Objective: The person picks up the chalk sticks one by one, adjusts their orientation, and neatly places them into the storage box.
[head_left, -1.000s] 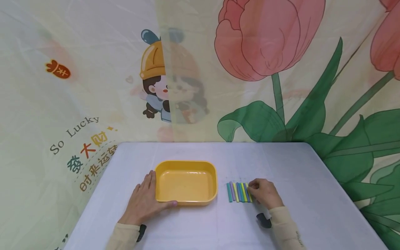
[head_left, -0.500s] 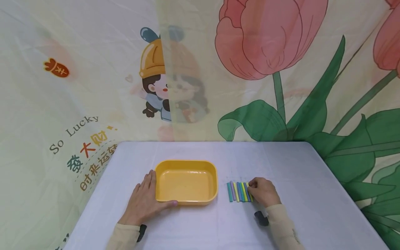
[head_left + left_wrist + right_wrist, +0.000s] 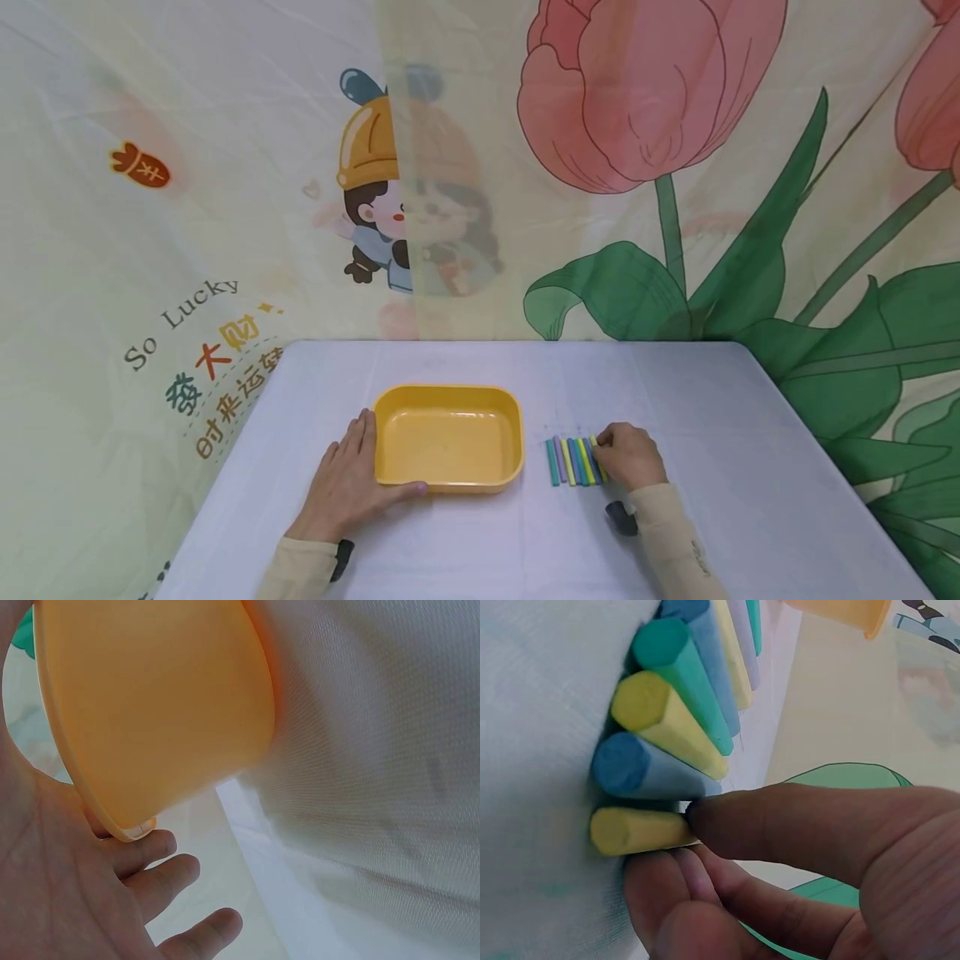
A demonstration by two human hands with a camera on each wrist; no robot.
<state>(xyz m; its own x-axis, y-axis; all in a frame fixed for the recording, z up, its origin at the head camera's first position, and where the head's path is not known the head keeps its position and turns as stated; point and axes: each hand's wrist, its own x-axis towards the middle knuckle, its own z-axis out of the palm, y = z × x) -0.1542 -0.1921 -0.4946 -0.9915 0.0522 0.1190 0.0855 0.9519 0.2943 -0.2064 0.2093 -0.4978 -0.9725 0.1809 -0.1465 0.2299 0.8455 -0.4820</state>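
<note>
A yellow plastic tray (image 3: 447, 446) stands on the white table. My left hand (image 3: 343, 483) rests against its left end, fingers nearly straight along the side and thumb at the front rim. In the left wrist view, the tray's outer wall (image 3: 161, 697) rises beside the palm. To the right of the tray lies a row of several chalk sticks in green, purple, yellow and blue. My right hand (image 3: 632, 457) pinches the yellow chalk (image 3: 639, 831) at the row's right end. A blue chalk (image 3: 649, 766) lies right beside it, followed by another yellow chalk (image 3: 667, 716) and a green one (image 3: 682, 675).
A white cloth covers the table (image 3: 465, 550). Behind it hangs a printed curtain (image 3: 480, 167) with tulips, a cartoon figure and lettering. Black straps show at both wrists, below beige sleeves (image 3: 671, 533).
My right forearm has shifted slightly to the left while the fingertips stay at the end of the chalk row. The left hand and the tray remain in place.
</note>
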